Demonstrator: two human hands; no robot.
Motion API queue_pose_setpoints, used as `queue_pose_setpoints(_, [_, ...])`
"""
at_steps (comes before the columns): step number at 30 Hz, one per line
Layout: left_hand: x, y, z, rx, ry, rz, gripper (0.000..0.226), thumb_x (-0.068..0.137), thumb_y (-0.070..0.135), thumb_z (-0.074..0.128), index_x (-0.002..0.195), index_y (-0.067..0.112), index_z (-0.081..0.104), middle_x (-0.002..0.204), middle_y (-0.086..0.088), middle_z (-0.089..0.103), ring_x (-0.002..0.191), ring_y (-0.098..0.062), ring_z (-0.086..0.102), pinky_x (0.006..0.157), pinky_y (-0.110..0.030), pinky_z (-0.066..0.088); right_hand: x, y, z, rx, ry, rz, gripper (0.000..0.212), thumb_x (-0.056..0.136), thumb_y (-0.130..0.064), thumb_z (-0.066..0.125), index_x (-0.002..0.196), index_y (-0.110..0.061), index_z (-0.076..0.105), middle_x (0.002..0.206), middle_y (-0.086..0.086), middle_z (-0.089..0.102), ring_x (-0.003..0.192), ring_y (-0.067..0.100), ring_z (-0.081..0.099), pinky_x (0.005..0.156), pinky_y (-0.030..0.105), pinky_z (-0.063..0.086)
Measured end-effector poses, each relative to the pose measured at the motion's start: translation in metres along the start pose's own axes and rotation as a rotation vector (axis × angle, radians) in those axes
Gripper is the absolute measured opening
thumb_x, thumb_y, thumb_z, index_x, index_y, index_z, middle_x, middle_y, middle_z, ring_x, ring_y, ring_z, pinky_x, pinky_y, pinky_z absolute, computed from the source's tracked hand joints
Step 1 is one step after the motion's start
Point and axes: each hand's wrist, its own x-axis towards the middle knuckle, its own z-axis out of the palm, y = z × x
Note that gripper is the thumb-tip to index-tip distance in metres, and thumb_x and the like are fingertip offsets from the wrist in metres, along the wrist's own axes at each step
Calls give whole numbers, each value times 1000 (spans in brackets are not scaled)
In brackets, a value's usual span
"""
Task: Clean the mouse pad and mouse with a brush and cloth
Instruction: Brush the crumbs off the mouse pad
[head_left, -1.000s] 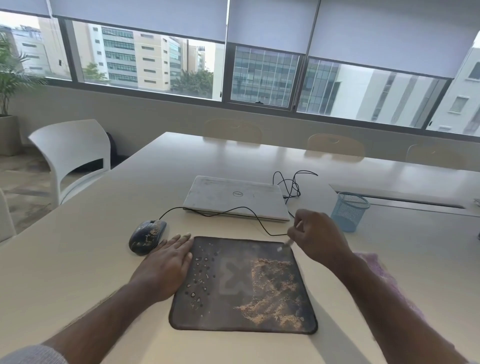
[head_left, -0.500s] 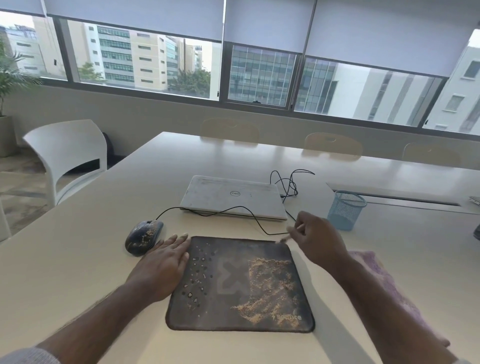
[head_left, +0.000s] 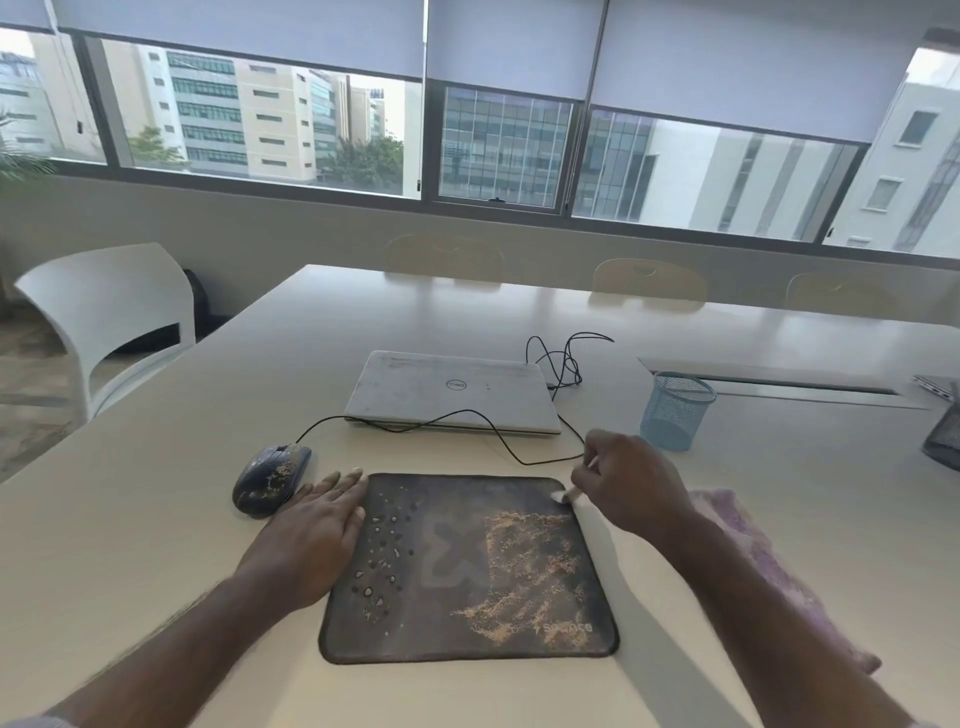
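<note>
counter (head_left: 156, 519): a big pale top. Everything here sits on it.

laptop (head_left: 452, 392): shut, on the far side of the mouse pad. It looks the same as a second ago.

mouse pad (head_left: 457, 613): dark and square, in front of the person. It lies in the same spot as before. Sandy crumbs cover its right half and small dark specks dot its left part. None of the dirt looks swept away yet.

cloth (head_left: 769, 561): pinkish purple, on the right of the mouse pad, partly under the right arm. No hand touches it.

left hand (head_left: 311, 540): flat with straight fingers, pressing on the left edge of the mouse pad. It has stayed there and seems to be keeping the pad from sliding.

right hand (head_left: 628, 488): fingers curled around the brush, at the far right corner of the mouse pad. Half a second ago it was lifted a little beyond that corner. Now it has come down.

blue mesh cup (head_left: 675, 410): beyond the mouse pad, to the far right.

mouse (head_left: 270, 478): dark, just left of the mouse pad's far left corner, close to the left fingertips. Sandy crumbs are on its top. Not cleaned yet.

brush (head_left: 563, 496): small. Its pale tip now touches the far right corner of the mouse pad, just above the sandy patch.

what this means: I think a sweeping stroke is just starting. Most of the cleaning is still left.
</note>
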Motion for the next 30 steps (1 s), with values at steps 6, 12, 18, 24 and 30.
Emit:
queue_pose_setpoints(6, [1,-2,1,-7,-9,-2,53,106,38,24,157,23,19,163,13,13,149,-2,6,120,-22,2,6,-2,-3,59,89,-23,19,83,-30,65,73,-21,52,77,3,72,77,30,65,63,32,48])
queue_pose_setpoints(12, [1,-3,2,-1,-13,0,53,106,38,23,157,24,18,163,13,13,149,-2,5,119,-22,1,1,-4,-2,8,25,16,17,77,-28,65,69,-21,52,75,3,69,77,29,64,62,30,42])
queue_pose_setpoints(18, [1,-2,1,3,-14,-1,53,106,38,22,157,24,16,163,13,12,149,-2,5,118,-21,1,-1,-22,2,131,46,-101,22,87,-30,66,73,-23,51,67,-4,63,62,19,57,58,27,37])
queue_pose_setpoints(24, [1,-2,2,1,-8,-4,53,106,38,23,157,25,16,163,13,12,150,-3,5,120,-23,1,-2,-23,-2,57,-34,-110,22,79,-27,67,66,-20,51,66,-1,64,63,21,59,54,27,36])
queue_pose_setpoints(30, [1,-4,3,-3,-8,-3,53,106,39,22,157,26,16,163,14,12,149,-2,5,120,-23,2,-4,-35,15,289,-35,-129,26,89,-31,68,71,-22,51,54,-7,54,48,6,46,48,24,34])
